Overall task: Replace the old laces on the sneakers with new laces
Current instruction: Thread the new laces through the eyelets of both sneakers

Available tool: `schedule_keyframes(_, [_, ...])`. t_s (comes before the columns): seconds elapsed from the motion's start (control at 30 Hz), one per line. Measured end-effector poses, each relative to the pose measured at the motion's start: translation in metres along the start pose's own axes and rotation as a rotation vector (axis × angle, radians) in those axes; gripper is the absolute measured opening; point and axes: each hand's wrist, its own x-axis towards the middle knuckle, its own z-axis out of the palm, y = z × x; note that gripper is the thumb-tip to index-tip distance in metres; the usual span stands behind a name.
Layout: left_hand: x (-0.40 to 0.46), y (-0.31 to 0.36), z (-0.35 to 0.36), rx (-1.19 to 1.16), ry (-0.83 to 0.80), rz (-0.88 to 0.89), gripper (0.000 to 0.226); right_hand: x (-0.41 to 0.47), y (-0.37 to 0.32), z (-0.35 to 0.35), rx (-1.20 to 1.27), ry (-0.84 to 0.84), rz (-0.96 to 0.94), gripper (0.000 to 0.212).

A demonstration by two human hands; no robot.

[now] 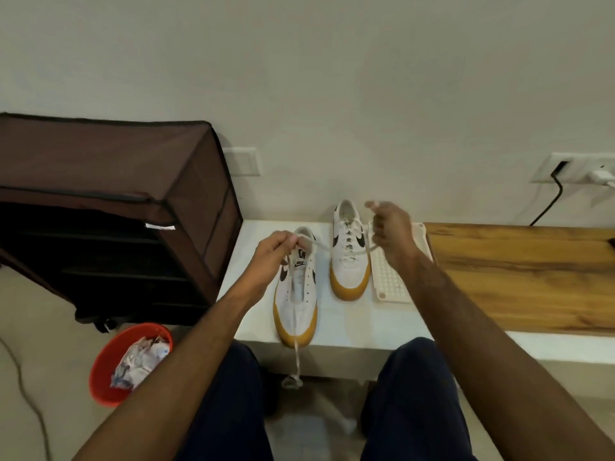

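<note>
We take the left sneaker (296, 287) as our landmark; it stands on the white surface (349, 321) with its toe toward us. Far to its left stands a brown shoe rack (116, 201), and below that, on the floor, a red bucket (106, 367) holding crumpled paper. Just above the landmark's heel end, our left hand (276, 249) pinches a pale lace (321, 246) with curled fingers. The landmark's eyelets look bare, so we judge its old lace to be out already. A second strand (296, 341) runs down its tongue, over the toe and off the surface edge, ending in a small bunch; whether this is the old lace or part of the new one, we cannot tell.

The lace stretches taut to the right of the landmark, passing across the right sneaker (349, 254), which still carries its lacing. Our right hand (389, 227), raised beyond that shoe, grips the lace's other end with fingers curled round it. A white perforated tray (389, 281) lies under that hand, and a wooden board (519, 271) further right.

As we judge it, the landmark awaits threading, and the right sneaker is not yet started.
</note>
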Motion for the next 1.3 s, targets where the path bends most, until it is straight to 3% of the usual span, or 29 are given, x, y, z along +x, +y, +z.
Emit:
schedule_keyframes(0.07, [0.008,0.025,0.010,-0.034,0.033,0.056,0.026,-0.026,0.017,0.017,-0.025,-0.406,0.183,0.031])
schedule_keyframes(0.13, [0.016,0.045,0.016,-0.080,0.042,0.095,0.024,-0.047,0.032,0.037,-0.158,-0.717,0.221,0.030])
schedule_keyframes(0.23, [0.026,0.063,0.011,-0.192,0.039,0.136,0.021,-0.067,0.045,0.064,-0.346,-0.907,0.155,0.012])
schedule_keyframes(0.3, [0.028,0.069,-0.001,-0.257,0.051,0.152,0.020,-0.068,0.043,0.068,-0.385,-0.834,0.124,0.020])
schedule_keyframes(0.47, [0.025,0.064,-0.041,-0.289,0.019,0.164,0.021,-0.028,-0.004,0.038,-0.142,-0.465,0.054,0.020])
schedule_keyframes(0.57, [0.023,0.052,-0.037,-0.284,-0.027,0.181,0.022,-0.014,-0.044,0.022,-0.418,-0.403,-0.160,0.034])
schedule_keyframes(0.67, [0.030,0.052,-0.025,-0.215,0.058,0.242,0.020,-0.007,-0.087,0.015,-0.807,-0.293,-0.453,0.045])
schedule_keyframes(0.77, [0.041,0.055,-0.014,-0.050,0.111,0.263,0.021,-0.001,-0.130,0.005,-0.863,-0.243,-0.567,0.041])
schedule_keyframes(0.97, [0.051,0.012,0.000,0.299,-0.002,0.164,0.016,0.016,-0.123,-0.019,-1.182,-0.181,-0.484,0.034])
schedule_keyframes(1.17, [0.036,-0.040,0.016,0.553,-0.153,0.034,0.012,0.024,-0.044,-0.020,-1.453,-0.438,-0.125,0.037])
schedule_keyframes(1.23, [0.030,-0.057,0.014,0.542,-0.184,-0.012,0.013,0.026,-0.028,-0.025,-1.510,-0.432,-0.084,0.035])
schedule_keyframes(1.3, [0.022,-0.064,0.010,0.434,-0.227,-0.058,0.014,0.027,-0.028,-0.029,-1.377,-0.442,-0.080,0.033])
